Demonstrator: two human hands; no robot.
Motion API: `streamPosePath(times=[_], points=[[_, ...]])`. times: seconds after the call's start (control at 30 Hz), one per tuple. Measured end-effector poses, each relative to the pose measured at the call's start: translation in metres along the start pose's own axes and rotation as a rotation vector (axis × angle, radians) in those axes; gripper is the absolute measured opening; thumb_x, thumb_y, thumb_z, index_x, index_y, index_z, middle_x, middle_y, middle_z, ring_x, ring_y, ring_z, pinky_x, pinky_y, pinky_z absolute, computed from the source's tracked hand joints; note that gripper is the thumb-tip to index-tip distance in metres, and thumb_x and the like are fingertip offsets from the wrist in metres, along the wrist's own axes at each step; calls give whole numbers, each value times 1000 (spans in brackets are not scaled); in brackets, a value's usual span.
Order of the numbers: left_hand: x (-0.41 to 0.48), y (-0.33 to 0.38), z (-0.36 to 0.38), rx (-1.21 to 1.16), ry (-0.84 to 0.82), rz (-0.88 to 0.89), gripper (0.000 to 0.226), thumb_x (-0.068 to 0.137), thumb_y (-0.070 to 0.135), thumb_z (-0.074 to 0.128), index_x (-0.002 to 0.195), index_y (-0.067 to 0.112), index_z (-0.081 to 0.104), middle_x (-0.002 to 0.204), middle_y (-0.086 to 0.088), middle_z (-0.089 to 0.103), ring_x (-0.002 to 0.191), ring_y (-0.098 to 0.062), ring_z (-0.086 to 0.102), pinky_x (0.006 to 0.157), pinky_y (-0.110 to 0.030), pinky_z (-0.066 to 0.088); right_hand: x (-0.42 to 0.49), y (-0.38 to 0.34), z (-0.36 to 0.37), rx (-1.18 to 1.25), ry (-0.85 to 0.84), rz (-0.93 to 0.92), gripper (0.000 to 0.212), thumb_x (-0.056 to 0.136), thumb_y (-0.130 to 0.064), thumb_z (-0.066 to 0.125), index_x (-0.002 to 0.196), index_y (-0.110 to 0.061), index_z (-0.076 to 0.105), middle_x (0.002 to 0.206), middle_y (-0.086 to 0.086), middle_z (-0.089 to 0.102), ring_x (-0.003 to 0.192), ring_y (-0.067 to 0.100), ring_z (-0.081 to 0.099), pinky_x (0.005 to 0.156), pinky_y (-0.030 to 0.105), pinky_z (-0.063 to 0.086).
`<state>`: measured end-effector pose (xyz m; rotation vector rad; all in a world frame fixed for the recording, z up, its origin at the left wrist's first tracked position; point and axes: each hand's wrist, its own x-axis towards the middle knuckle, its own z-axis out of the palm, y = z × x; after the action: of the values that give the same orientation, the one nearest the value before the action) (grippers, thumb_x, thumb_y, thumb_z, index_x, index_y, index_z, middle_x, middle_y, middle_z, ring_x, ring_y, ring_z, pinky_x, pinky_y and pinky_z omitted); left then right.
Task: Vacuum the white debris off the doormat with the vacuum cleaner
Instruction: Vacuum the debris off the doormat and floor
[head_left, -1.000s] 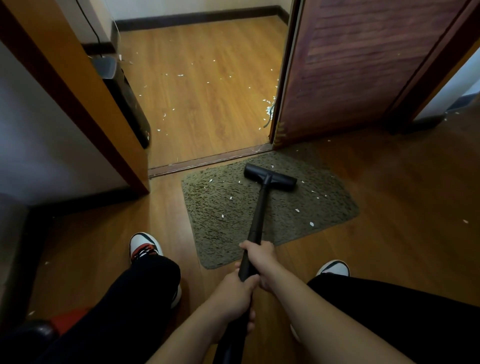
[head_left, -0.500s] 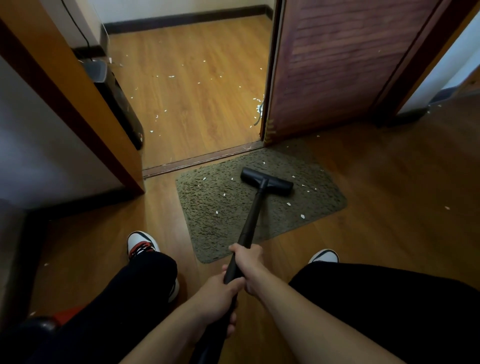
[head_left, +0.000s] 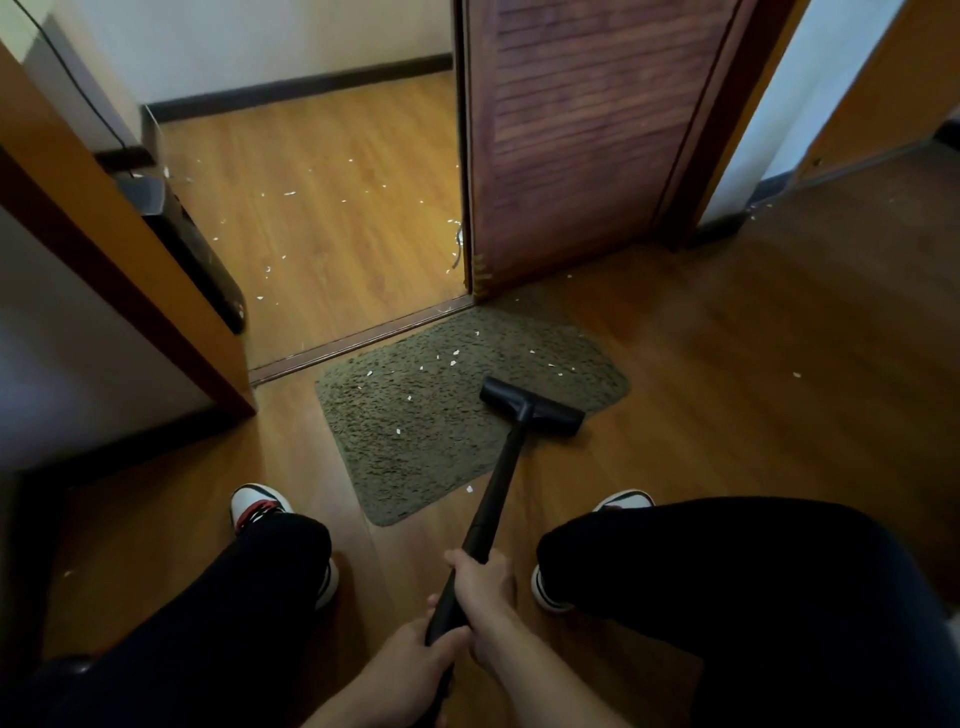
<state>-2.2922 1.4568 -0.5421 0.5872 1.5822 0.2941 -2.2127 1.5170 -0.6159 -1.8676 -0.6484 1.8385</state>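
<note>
An olive-green doormat (head_left: 415, 436) lies on the wooden floor in front of the doorway. White debris flecks (head_left: 454, 353) are scattered over its far half. The black vacuum head (head_left: 531, 405) sits at the mat's near right edge. Its black wand (head_left: 496, 493) slants back toward me. My right hand (head_left: 480, 582) grips the wand higher up, and my left hand (head_left: 415, 660) grips it just below that, closer to my body.
A dark red door (head_left: 582, 140) stands open behind the mat. The room past the threshold strip (head_left: 363, 338) has more white flecks on its floor. A black appliance (head_left: 192, 249) leans by the left door frame. My legs and sneakers (head_left: 257, 506) flank the wand.
The vacuum head has been pulled back from the mat's far middle to its near right edge. My hands moved toward my body with the wand. The camera view shifted.
</note>
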Motion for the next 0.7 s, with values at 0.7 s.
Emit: streamPosePath(times=[0.7], points=[[51, 57, 27, -103, -40, -68, 13, 102, 29, 49, 102, 16, 49, 67, -8, 47, 38, -16, 46, 39, -23, 41, 66, -48, -31, 22, 40, 27, 18, 94, -16, 64, 109, -12, 55, 76, 17, 72, 54, 28, 72, 61, 48, 65]])
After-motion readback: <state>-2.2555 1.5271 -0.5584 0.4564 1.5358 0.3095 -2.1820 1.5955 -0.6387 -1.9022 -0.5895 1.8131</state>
